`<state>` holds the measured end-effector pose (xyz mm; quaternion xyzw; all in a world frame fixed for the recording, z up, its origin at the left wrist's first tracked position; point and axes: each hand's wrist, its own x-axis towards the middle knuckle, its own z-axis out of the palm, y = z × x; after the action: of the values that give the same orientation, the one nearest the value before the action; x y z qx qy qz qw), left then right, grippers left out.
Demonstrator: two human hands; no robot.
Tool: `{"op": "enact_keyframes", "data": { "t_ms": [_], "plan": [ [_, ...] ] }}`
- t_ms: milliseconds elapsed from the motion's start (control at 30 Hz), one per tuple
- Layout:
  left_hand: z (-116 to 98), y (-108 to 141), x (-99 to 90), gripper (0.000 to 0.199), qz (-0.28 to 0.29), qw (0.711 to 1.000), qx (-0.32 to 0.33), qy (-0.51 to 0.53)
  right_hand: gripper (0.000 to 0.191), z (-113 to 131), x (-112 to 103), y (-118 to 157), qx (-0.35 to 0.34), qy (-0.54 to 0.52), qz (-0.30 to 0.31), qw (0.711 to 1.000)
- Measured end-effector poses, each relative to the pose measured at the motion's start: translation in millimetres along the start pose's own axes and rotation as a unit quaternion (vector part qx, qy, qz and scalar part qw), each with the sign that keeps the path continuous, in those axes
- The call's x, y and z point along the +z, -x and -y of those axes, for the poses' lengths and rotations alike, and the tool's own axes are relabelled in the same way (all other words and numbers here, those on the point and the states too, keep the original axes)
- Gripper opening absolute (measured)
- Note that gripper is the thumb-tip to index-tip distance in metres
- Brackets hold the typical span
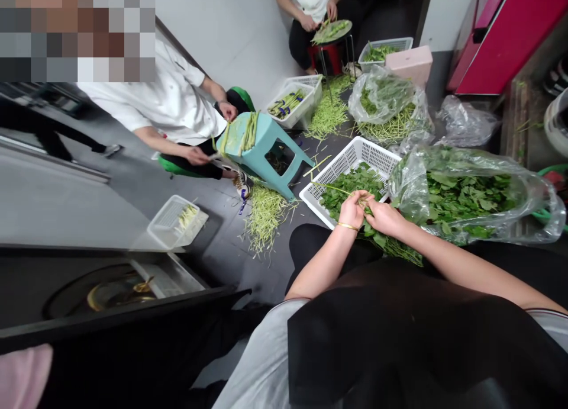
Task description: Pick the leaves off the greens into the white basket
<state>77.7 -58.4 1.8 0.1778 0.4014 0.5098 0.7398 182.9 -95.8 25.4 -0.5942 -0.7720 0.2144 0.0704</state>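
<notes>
Over the near edge of a white plastic basket (345, 155), my left hand (351, 211) and my right hand (385, 216) meet with fingers pinched together. Between them they grip a leafy green stem; its thin pale stalk (331, 187) sticks out to the left. Picked green leaves (355, 181) lie inside the basket. More leafy greens (394, 246) with stalks rest on my lap, just below my hands. On my right stands a clear plastic bag (532, 199), its mouth open, filled with green leaves (470, 196). My fingertips partly hide what they hold.
A person in white sits left at a teal stool (266, 139) with green stalks on it. Peelings (265, 219) litter the floor. Another person works behind at a round stool (332, 33). Several white baskets (306, 89) and another bag (386, 95) stand about.
</notes>
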Motion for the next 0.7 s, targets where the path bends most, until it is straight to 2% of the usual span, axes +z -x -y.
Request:
{"op": "enact_keyframes", "data": {
  "t_ms": [100, 167, 233, 333, 400, 500, 533, 600, 700],
  "plan": [
    [8.2, -0.1, -6.3, 0.016, 0.017, 0.998, 0.036, -0.053, 0.026, -3.1, -4.7, -8.6, 0.02, -0.043, 0.033, 0.998],
    [12.3, 2.3, -11.8, 0.02, 0.018, 0.993, 0.033, -0.11, 0.02, -10.8, -11.7, -11.6, 0.054, -0.133, 0.078, 0.987],
    [11.6, 7.1, -19.7, 0.028, 0.038, 0.987, -0.017, -0.157, 0.018, -21.6, -20.4, -12.7, 0.066, -0.254, 0.133, 0.956],
    [-0.7, 19.0, -35.0, 0.039, 0.137, 0.965, -0.109, -0.197, 0.018, -33.2, -34.8, -18.3, 0.008, -0.36, 0.209, 0.909],
    [-13.9, 28.1, -46.4, 0.045, 0.207, 0.943, -0.144, -0.216, 0.018, -31.9, -43.5, -30.1, -0.055, -0.326, 0.255, 0.909],
    [-35.7, 37.8, -65.4, 0.05, 0.258, 0.928, -0.163, -0.212, 0.016, -19.7, -51.2, -62.2, -0.12, -0.143, 0.287, 0.939],
    [-42.8, 38.9, -72.2, 0.05, 0.253, 0.934, -0.155, -0.197, 0.016, -15.6, -51.6, -75.7, -0.128, -0.07, 0.283, 0.948],
    [-56.2, 38.0, -85.3, 0.05, 0.207, 0.961, -0.105, -0.151, 0.021, -10.7, -49.1, -104.5, -0.124, 0.036, 0.23, 0.965],
    [-73.0, 31.0, -98.0, 0.051, 0.107, 0.99, -0.018, -0.091, 0.041, -10.9, -40.0, -141.1, -0.091, 0.071, 0.116, 0.987]
  ]
}}
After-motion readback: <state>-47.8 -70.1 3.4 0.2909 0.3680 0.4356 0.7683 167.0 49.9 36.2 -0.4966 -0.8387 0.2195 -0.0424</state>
